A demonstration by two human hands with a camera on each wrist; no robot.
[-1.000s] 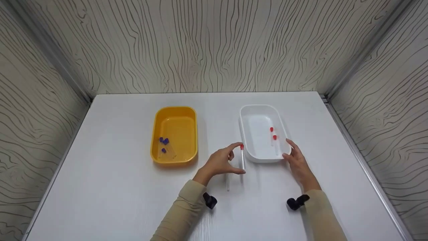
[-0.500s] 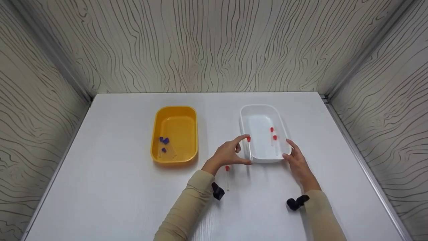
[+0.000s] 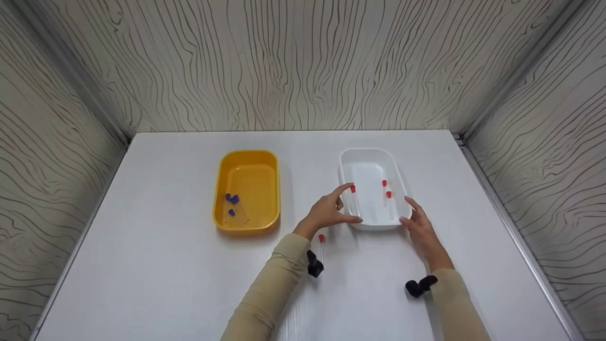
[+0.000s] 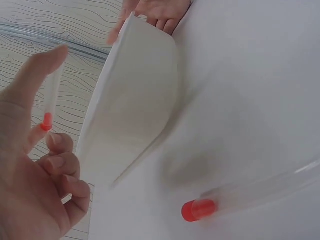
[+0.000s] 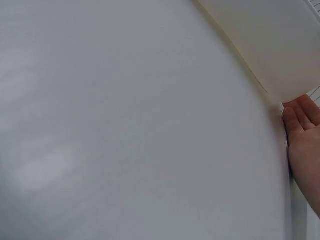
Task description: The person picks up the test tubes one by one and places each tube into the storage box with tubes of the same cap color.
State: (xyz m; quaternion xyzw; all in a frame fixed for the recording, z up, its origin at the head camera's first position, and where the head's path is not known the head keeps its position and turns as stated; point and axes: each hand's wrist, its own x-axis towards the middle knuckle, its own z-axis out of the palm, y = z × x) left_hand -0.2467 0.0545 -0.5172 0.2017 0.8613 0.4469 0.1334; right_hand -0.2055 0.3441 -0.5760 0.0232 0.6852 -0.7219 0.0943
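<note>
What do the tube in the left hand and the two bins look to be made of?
The tube that the left hand pinches: clear, probably plastic or glass, since the bin shows through it; red cap, likely plastic. White bin and yellow bin: seemingly moulded plastic, with rounded corners and a slight sheen.

White table (image 3: 165, 265); wavy wood-grain walls (image 3: 303, 66) on three sides; even light.
</note>
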